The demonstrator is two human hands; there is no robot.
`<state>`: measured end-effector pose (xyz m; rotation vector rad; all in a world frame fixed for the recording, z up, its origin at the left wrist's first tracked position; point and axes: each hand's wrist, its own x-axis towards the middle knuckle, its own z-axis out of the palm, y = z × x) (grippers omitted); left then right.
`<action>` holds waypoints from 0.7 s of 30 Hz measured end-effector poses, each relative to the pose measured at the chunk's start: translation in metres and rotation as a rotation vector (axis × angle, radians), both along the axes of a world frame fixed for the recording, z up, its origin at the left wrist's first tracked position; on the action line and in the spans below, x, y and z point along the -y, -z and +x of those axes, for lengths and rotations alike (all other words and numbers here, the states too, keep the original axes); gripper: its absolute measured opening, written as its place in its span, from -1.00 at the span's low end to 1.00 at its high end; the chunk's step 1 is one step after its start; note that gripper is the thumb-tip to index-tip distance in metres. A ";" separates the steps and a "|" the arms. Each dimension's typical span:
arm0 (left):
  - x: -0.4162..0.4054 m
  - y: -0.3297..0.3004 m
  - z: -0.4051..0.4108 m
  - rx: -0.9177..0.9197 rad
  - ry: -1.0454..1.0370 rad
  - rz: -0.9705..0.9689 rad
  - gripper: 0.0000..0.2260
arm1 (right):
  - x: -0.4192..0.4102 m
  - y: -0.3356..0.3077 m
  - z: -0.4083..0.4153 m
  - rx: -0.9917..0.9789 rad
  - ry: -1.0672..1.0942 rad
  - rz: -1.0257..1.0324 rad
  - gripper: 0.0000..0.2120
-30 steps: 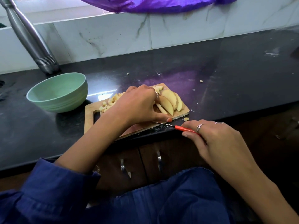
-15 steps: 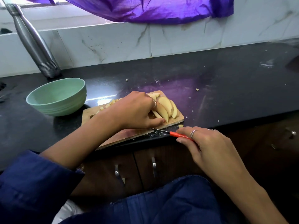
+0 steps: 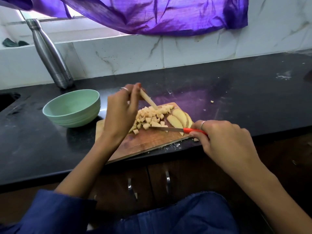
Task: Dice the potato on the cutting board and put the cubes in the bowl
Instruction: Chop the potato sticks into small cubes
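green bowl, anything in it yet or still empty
Empty: the green bowl shows only bare inner wall, and the potato cubes sit on the cutting board.

A steel bottle stands on the black counter under a purple cloth.

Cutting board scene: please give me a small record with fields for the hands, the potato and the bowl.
left hand: raised over the cutting board, pinches a potato strip
right hand: grips the red-handled knife, blade flat over board
cubes: piled on board
slices: uncut, right of cubes
bowl: left of board, no cubes visible inside
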<state>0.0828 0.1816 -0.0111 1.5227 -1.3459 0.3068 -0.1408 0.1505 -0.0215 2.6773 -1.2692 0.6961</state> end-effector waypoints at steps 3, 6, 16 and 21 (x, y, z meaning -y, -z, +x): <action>-0.024 0.006 0.006 -0.161 -0.088 -0.085 -0.72 | 0.005 -0.007 0.005 0.013 0.046 -0.042 -0.69; -0.049 0.019 0.014 -0.263 -0.168 -0.087 -0.71 | 0.002 -0.004 0.003 0.093 0.042 -0.004 -0.74; -0.070 0.037 -0.003 -0.364 -0.201 -0.042 -0.74 | -0.012 0.002 0.015 0.039 0.020 0.056 -0.67; -0.054 0.043 -0.021 -0.314 -0.103 0.033 -0.79 | -0.017 0.002 -0.005 0.032 0.146 0.136 -0.76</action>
